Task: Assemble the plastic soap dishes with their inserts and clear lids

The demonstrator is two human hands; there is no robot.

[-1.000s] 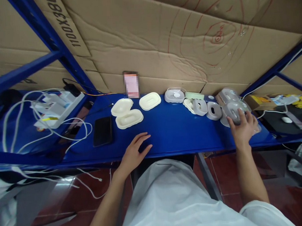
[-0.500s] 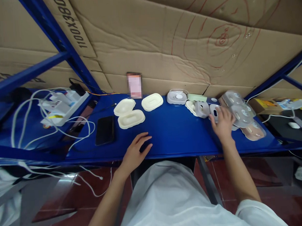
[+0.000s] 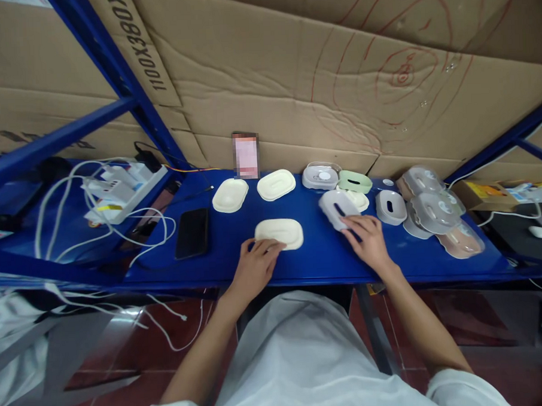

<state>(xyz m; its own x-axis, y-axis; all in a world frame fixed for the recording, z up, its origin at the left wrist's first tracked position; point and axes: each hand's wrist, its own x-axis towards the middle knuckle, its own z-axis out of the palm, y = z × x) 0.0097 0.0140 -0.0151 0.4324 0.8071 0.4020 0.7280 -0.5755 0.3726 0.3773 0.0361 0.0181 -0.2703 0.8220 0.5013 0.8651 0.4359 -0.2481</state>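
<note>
Your right hand [image 3: 366, 241] holds the grey slotted plastic lid [image 3: 336, 207]; keep your left hand's fingers [image 3: 266, 246] pressing the cream oval plastic tray [image 3: 279, 233] nearby steady.

Black phone [image 3: 192, 232] flat on blue shelf [image 3: 309, 252]; power strip [image 3: 118, 192] with white cables [image 3: 64, 206] left; cardboard backing [image 3: 292, 76].

Storeroom: blue steel racking [image 3: 112, 66], cardboard [image 3: 292, 76]
</note>
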